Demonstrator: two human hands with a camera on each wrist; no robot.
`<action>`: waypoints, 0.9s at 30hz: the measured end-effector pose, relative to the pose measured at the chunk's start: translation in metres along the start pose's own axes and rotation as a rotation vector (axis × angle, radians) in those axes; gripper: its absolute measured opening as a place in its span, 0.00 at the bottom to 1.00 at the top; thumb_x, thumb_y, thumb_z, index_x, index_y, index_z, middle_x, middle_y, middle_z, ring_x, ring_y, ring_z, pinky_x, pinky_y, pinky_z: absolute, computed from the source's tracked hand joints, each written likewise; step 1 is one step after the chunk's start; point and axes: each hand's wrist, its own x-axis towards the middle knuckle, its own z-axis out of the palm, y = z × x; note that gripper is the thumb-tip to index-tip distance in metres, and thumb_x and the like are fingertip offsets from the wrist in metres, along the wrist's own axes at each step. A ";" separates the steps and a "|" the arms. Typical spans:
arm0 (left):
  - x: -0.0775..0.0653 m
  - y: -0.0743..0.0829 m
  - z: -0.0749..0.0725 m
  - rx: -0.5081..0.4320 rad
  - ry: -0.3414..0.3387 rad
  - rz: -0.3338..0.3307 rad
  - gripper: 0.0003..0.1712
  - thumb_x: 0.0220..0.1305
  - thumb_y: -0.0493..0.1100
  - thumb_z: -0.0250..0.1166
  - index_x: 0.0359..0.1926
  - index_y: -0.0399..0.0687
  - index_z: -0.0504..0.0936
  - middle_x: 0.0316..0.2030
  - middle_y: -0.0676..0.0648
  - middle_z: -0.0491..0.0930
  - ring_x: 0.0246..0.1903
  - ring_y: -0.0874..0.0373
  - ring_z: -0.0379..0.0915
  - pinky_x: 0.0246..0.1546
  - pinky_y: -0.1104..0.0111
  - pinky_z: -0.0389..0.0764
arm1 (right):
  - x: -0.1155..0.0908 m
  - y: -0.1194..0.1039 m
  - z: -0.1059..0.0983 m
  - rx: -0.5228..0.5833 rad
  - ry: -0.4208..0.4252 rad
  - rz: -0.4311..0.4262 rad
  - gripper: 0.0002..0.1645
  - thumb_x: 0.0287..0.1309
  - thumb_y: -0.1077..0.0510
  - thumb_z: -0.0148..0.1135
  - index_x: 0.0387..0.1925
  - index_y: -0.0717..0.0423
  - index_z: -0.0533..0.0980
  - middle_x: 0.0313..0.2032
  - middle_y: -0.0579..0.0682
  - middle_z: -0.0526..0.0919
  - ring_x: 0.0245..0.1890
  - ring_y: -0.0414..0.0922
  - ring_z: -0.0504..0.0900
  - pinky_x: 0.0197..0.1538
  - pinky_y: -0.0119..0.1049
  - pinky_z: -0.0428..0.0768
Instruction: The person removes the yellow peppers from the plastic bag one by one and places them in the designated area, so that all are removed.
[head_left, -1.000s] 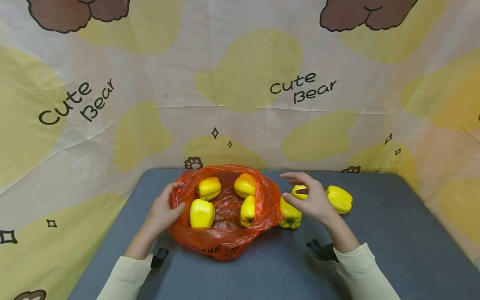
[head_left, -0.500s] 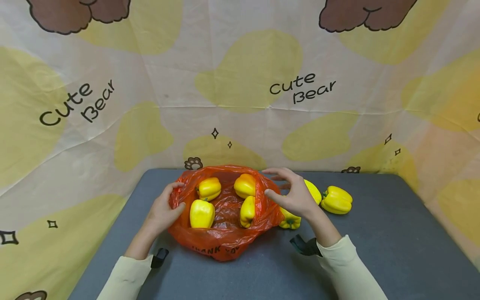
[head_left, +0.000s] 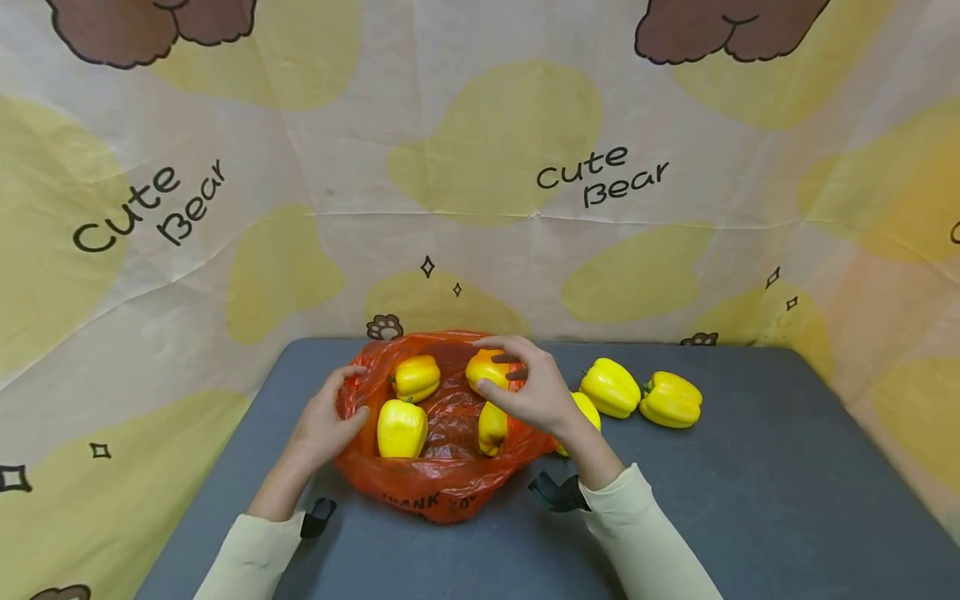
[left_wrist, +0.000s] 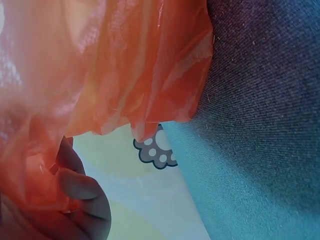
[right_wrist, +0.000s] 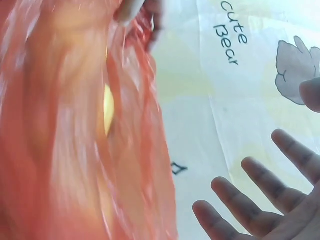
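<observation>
A red plastic bag [head_left: 450, 487] lies with its mouth open towards me, several yellow bell peppers [head_left: 402, 429] inside it. My left hand [head_left: 325, 421] grips the bag's left rim; in the left wrist view its fingers [left_wrist: 85, 195] curl round the thin plastic. Over the bag's right side hovers my right hand [head_left: 536, 387], fingers spread and nothing held. The right wrist view has those spread fingers [right_wrist: 240, 205] apart from the bag. Part of the bag's right rim and the peppers behind it are hidden by this hand.
Right of the bag, two yellow bell peppers lie on the grey table [head_left: 750, 500]: one pepper [head_left: 610, 388] and, beside it, another pepper [head_left: 671, 400]. A third pepper [head_left: 587, 408] sits against the bag, partly behind my right wrist. A printed cloth [head_left: 480, 167] hangs behind the table.
My right hand has moved left, from above the loose peppers to above the bag's right side, uncovering the peppers on the table. The left hand and the bag have stayed put.
</observation>
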 end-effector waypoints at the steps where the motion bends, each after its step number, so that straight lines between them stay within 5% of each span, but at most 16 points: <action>1: 0.000 0.000 0.000 0.000 0.001 0.002 0.32 0.61 0.39 0.62 0.66 0.53 0.62 0.58 0.34 0.72 0.49 0.41 0.75 0.45 0.51 0.81 | 0.001 -0.001 0.004 0.013 -0.003 -0.006 0.25 0.54 0.52 0.67 0.56 0.39 0.76 0.57 0.46 0.77 0.55 0.52 0.76 0.52 0.54 0.76; 13: 0.002 0.000 0.004 0.009 0.022 0.029 0.32 0.61 0.38 0.62 0.65 0.53 0.63 0.58 0.34 0.73 0.50 0.40 0.75 0.48 0.49 0.79 | 0.005 -0.002 0.050 0.098 0.002 -0.023 0.24 0.53 0.53 0.68 0.54 0.42 0.77 0.53 0.45 0.78 0.49 0.42 0.77 0.48 0.39 0.80; 20: 0.001 -0.001 0.004 0.014 0.022 0.033 0.32 0.61 0.38 0.62 0.65 0.52 0.63 0.58 0.34 0.73 0.50 0.40 0.76 0.48 0.48 0.79 | 0.005 0.008 0.084 0.057 -0.008 -0.027 0.23 0.52 0.50 0.67 0.53 0.43 0.78 0.52 0.46 0.80 0.53 0.41 0.76 0.57 0.44 0.74; 27: 0.002 -0.002 0.004 0.007 0.014 0.026 0.32 0.61 0.38 0.62 0.65 0.52 0.62 0.57 0.33 0.73 0.49 0.40 0.76 0.46 0.49 0.80 | 0.009 0.021 0.105 0.099 -0.027 0.091 0.24 0.54 0.49 0.67 0.54 0.46 0.78 0.50 0.45 0.80 0.47 0.45 0.77 0.51 0.46 0.77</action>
